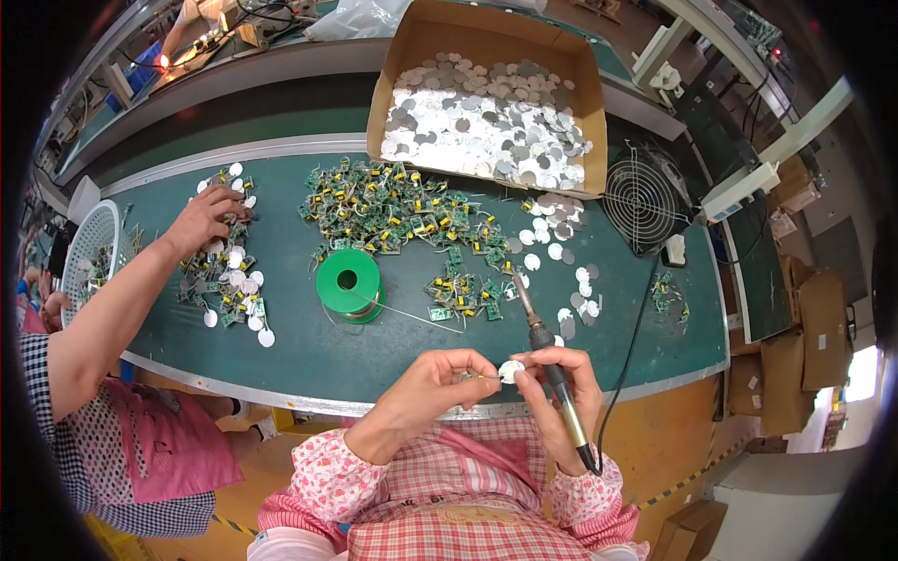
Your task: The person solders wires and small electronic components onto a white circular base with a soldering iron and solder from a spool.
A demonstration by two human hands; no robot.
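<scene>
My right hand grips a soldering iron, its tip pointing away over the table. Thumb and fingers of that same hand also pinch a white round disc. Beside the disc, the fingers of my left hand are closed on something thin and small that I cannot make out, touching or close to the disc's left edge. Both hands are above the table's near edge. Farther off stands a green spool of solder wire, a loose end trailing right. A small group of circuit boards lies right of the spool.
A large pile of circuit boards lies behind the spool. A cardboard box holds many discs; loose discs lie right. A fan stands back right. At left, a co-worker's hand reaches into boards and discs beside a basket.
</scene>
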